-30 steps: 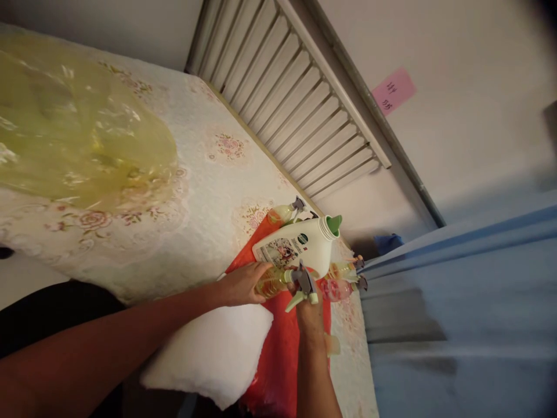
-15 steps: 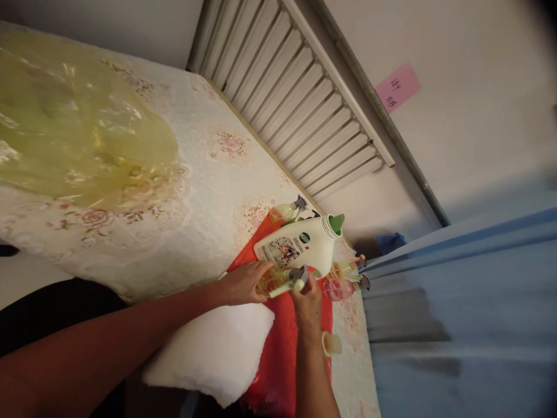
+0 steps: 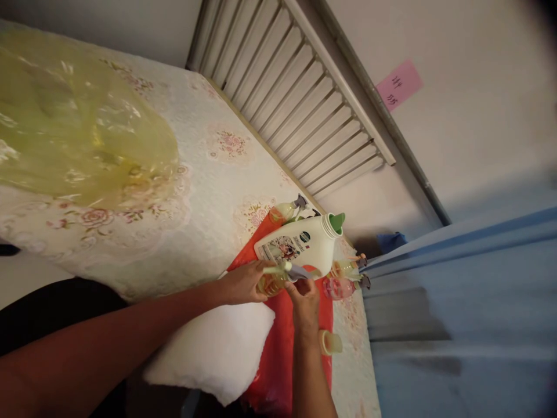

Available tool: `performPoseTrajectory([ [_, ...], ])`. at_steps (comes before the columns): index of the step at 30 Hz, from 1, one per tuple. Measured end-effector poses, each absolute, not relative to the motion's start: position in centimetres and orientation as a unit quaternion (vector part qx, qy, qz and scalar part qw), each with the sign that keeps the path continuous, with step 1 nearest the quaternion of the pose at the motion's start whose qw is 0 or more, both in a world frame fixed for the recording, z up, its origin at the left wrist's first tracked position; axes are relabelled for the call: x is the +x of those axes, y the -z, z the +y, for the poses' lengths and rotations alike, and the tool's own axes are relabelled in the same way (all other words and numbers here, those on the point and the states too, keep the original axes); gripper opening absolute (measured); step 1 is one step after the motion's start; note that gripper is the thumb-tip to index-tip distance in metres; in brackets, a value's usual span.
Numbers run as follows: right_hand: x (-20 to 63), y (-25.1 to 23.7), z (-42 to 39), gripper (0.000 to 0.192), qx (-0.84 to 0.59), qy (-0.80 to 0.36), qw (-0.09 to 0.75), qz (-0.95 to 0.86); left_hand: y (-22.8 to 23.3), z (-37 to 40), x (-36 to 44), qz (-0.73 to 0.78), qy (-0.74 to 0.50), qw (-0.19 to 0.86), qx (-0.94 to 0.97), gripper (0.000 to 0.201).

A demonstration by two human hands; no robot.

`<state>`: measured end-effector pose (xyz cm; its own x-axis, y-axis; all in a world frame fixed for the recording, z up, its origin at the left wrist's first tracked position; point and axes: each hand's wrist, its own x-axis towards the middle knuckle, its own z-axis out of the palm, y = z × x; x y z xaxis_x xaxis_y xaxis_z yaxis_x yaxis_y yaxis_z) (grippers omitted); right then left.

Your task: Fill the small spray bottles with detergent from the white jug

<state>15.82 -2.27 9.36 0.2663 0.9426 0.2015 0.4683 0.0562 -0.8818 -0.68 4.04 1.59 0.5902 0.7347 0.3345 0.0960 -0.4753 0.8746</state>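
Large white plastic detergent jug with green spout lies on its side on the red plastic sheet, itself spread over the floral quilted bed cover. Directly in front of the jug sits the small clear plastic spray bottle of yellow liquid. The left hand is closed around the bottle body. The right hand has its fingers closed on the grey and pale green trigger head at the neck.

Handling, as judged: bottle light, thin-walled and likely to give under a squeeze; possibly slick. Best held round the body, with the head turned at its collar.

Not verifiable: whether the head is seated on its thread; the neck is covered by fingers. Further spray bottles behind are partly hidden. A small pale cup is half-masked by the right wrist.
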Motion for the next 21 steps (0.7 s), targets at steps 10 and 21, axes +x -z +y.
performPoseTrajectory([
  [10,15.5,-9.1,-2.3,0.049,-0.662,-0.185,0.464,-0.559,-1.4,4.0,-0.7,0.286,-0.349,0.421,0.787,0.071],
  [21,16.0,-8.8,-2.4,0.031,-0.617,-0.272,0.524,-0.521,-1.7,3.8,-0.9,0.294,-0.335,0.424,0.789,0.073],
])
